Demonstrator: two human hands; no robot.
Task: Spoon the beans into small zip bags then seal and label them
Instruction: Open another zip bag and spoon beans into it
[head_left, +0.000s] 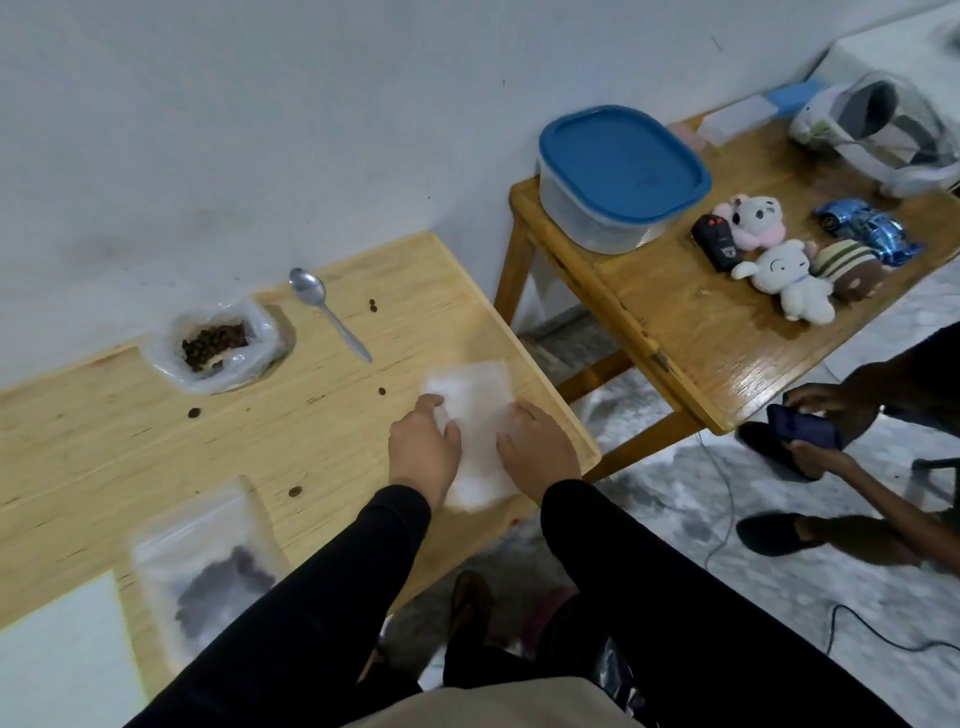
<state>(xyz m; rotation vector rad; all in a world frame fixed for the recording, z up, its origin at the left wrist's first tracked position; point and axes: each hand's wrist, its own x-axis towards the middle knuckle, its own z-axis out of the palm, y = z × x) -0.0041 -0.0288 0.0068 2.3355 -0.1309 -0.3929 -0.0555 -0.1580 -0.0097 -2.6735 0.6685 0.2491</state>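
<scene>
Our left hand (423, 447) has its fingers bent over the left edge of a flat, empty, translucent white zip bag (475, 415), the fingertips pressing or pinching that edge; we cannot tell whether the thumb is underneath. Our right hand (537, 447) lies on the bag's right edge with fingers loosely curved down onto the plastic, and we cannot tell if they pinch it or only rest there. Both wrists come up from six o'clock in black sleeves, forearms angled toward each other, backs of the hands facing up. The bag sits near the right corner of the pale wooden table (130, 441). We judge that we are picking up or opening a fresh bag for the next fill. Next we would need to part its mouth, hold it open with one hand and reach for the metal spoon (327, 312) lying at about eleven o'clock from the bag, well apart. The loose clear plastic bag of brown beans (215, 345) stands open at ten o'clock, near the wall. A few stray beans (194, 413) dot the table between. At seven o'clock, close to us, lies a clear zip bag already holding dark beans (208, 566), blurred, with no label we can make out.
</scene>
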